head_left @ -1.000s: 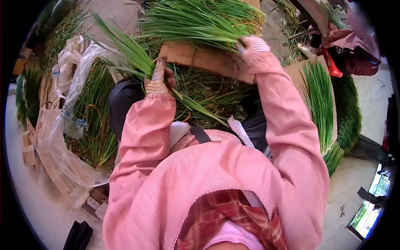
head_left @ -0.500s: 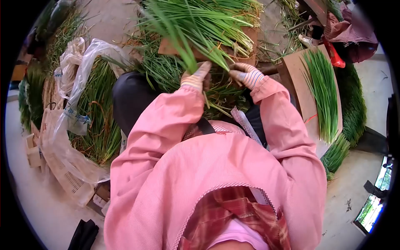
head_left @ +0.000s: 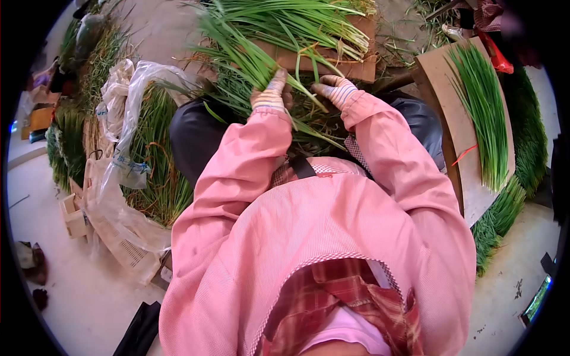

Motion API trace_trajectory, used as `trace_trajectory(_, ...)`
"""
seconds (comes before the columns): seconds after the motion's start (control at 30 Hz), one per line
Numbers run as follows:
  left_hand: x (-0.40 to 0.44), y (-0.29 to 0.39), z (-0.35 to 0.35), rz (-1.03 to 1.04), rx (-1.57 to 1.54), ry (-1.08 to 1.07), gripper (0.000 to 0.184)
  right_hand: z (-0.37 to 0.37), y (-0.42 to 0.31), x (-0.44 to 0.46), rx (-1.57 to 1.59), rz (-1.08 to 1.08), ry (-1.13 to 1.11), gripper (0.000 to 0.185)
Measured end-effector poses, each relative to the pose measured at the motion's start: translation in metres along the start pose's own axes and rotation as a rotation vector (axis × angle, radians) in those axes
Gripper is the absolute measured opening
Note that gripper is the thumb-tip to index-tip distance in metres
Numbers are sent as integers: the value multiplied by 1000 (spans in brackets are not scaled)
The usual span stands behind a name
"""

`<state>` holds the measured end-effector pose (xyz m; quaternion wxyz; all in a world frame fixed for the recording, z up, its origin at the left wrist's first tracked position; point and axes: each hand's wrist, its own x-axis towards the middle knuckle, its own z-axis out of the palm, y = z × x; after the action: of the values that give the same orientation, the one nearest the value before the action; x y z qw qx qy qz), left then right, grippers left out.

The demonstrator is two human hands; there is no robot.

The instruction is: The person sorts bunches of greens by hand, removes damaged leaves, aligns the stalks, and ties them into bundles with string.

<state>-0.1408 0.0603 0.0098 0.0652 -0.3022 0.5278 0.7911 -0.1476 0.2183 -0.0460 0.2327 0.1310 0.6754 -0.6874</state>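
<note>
Long green garlic chives (head_left: pixel 249 62) are gripped in my left hand (head_left: pixel 272 95), their pale ends pointing down and right. My right hand (head_left: pixel 333 92), also in a striped glove, is closed beside those pale ends, with its fingertips pinched on a thin chive leaf (head_left: pixel 315 65). Just beyond both hands, a larger pile of chives (head_left: pixel 326 26) lies on a brown board (head_left: pixel 362 70), roots to the right. Loose leaves and trimmings (head_left: pixel 312 133) lie below my hands, over my lap.
At the right, a neat row of chives (head_left: pixel 484 118) rests on a slanted board (head_left: pixel 436 71) beside a red tie (head_left: pixel 465 154). More chives (head_left: pixel 151 136) fill a plastic-lined crate (head_left: pixel 122 243) at the left. Scraps litter the floor. A red bag (head_left: pixel 496 53) is at upper right.
My left hand's chives have swung lower and now lie more level over the pile. My right hand has shifted slightly up and left, with a leaf at its fingertips. The view has turned slightly.
</note>
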Motion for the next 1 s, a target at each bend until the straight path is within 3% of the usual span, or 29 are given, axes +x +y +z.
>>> trace_trajectory(0.07, 7, 12, -9, 161, 15, -3, 20, 0, 2, -2, -510, -134, 30, 34)
trace_trajectory(0.1, 16, 20, -17, 233, 47, 11, 20, -2, -10, -7, -858, -54, -44, 40)
trace_trajectory(0.17, 26, 52, -31, 434, -39, 43, 21, -19, -3, -9, -1271, 87, -188, 45)
trace_trajectory(0.23, 43, 90, -49, 402, 20, 246, 22, -42, 9, -7, -1496, 216, -245, 48)
trace_trajectory(0.3, 37, 105, -56, 367, -52, 72, 24, -53, -2, -20, -1502, 105, -100, 51)
trace_trajectory(0.33, 44, 103, -62, 260, -42, 26, 25, -49, -14, -28, -1418, -13, -44, 50)
trace_trajectory(0.37, 39, 94, -58, 246, 96, 92, 24, -27, -49, -42, -1088, 210, -57, 42)
trace_trajectory(0.43, 36, 65, -50, 213, 80, 6, 26, -28, -5, -23, -646, -357, 54, 38)
trace_trajectory(0.5, 19, 39, -29, 143, 173, -52, 25, 5, -36, -54, -574, -442, -15, 42)
trace_trajectory(0.53, 16, 24, -18, 58, 146, -17, 25, 17, -45, -64, -638, -366, -83, 47)
trace_trajectory(0.57, 15, 11, -13, -29, 119, 20, 26, 26, -42, -63, -694, -345, -82, 41)
trace_trajectory(0.67, 21, -6, -15, -114, 60, 4, 34, 26, -19, -53, -801, -357, 97, 27)
trace_trajectory(0.7, 17, 4, -15, -84, -97, 81, 33, 16, 13, -33, -450, -383, 123, 24)
trace_trajectory(0.77, 11, 28, -26, -101, -243, 127, 21, 5, -9, -46, 240, 230, 5, 23)
trace_trajectory(0.8, 11, 33, -37, -24, -298, -5, 21, 2, -10, -51, 311, 282, -2, 24)
trace_trajectory(0.83, 9, 30, -41, 26, -286, 41, 23, 0, -9, -55, 320, 278, -1, 24)
trace_trajectory(0.9, 4, 23, -47, -82, -150, 25, 25, 5, -11, -63, 357, 270, -266, 25)
trace_trajectory(1.0, -6, 10, -37, -250, 51, -31, 34, 21, -11, -68, 163, 161, -287, 20)
